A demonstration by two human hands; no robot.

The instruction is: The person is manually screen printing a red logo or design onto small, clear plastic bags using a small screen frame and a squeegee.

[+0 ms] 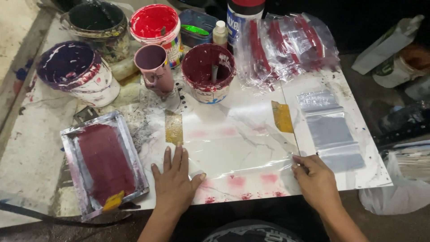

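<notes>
The table (358,179) runs to its near edge just under both hands. A clear sheet (237,148) lies taped across its middle. The left hand (174,179) presses flat, fingers spread, on the sheet's left end; the right hand (316,177) pinches its right corner. A screen frame (71,148) holding maroon ink sits left, near the edge. Behind stand paint tubs: purple (76,71), red (156,24), maroon (208,71).

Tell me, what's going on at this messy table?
A person presses the left hand flat on a clear plastic sheet taped to a marble-patterned board, while the right hand pinches its right edge. A printing screen smeared with maroon ink lies to the left, with open paint tubs behind.
</notes>
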